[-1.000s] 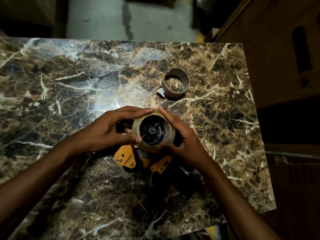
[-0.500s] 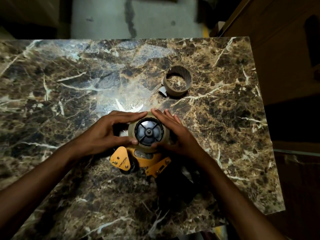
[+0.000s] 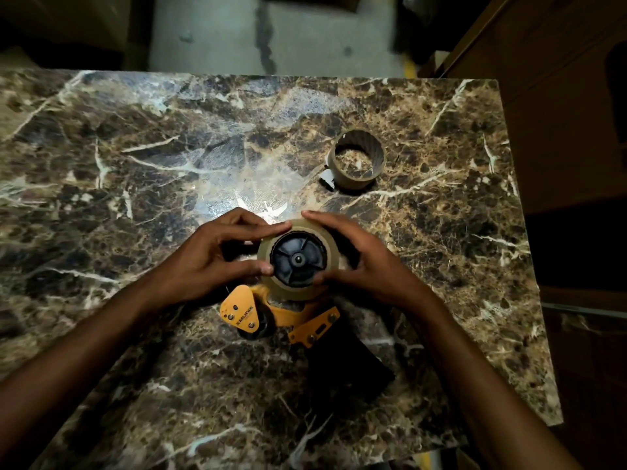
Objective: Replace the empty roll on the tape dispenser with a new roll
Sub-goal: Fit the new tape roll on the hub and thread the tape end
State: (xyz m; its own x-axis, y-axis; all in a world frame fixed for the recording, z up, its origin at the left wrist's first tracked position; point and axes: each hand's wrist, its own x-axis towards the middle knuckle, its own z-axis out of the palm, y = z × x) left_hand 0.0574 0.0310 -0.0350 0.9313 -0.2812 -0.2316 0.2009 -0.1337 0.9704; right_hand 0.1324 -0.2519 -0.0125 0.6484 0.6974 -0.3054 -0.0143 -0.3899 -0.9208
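New tape roll (image 3: 296,262) sits on the dispenser's black spoked hub (image 3: 298,259), near the middle of the worktop (image 3: 135,184). Roll is translucent tan, face up toward the camera, hub filling its bore. Whether it is pushed fully home on the hub, can't tell from this angle.

Left hand (image 3: 207,262) is on the roll's left side: fingers (image 3: 268,229) across the far rim, thumb at the near-left edge touching the roll face. Right hand (image 3: 363,262) mirrors it on the right side: fingers over the far-right rim, thumb on the near-right edge. Both grips closed onto the roll, pinching it between them.

Tape dispenser (image 3: 281,310) lies flat on its side under the roll. Orange frame sticks out on the near side, with a rounded orange plate at the left carrying dark lettering and screws, and a black roller under it. An orange bracket runs to the right, and the black handle (image 3: 346,374) angles off toward the near-right of the worktop.

Empty cardboard core (image 3: 356,164) stands on end further back and to the right, well apart from the hands, with a small torn scrap of tape at its left base.

Worktop is dark brown marble-pattern, with a bright glare patch just beyond the hands. Grey concrete floor (image 3: 305,35) beyond the far edge.
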